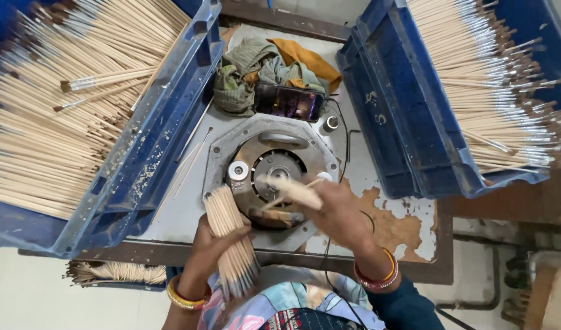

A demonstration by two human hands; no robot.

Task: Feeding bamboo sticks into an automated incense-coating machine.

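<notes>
— What do we record at the left?
— Our left hand [210, 247] grips a bundle of wooden sticks [230, 244], upright over the bench [182, 208] edge.
— And rightward?
— Our right hand [335, 214] pinches a single stick [289, 197] against the round machine [271, 174], just beside the bundle.

Brush workshop: crates [164, 122] of paintbrushes [54, 116]

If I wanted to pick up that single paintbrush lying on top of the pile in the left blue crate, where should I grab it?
Probably on the single wooden paintbrush's bare shaft, mid-length, coming from above. It lies flat across the pale handles in the left blue plastic crate, bristle tip pointing left, so the middle sits exposed.
</notes>
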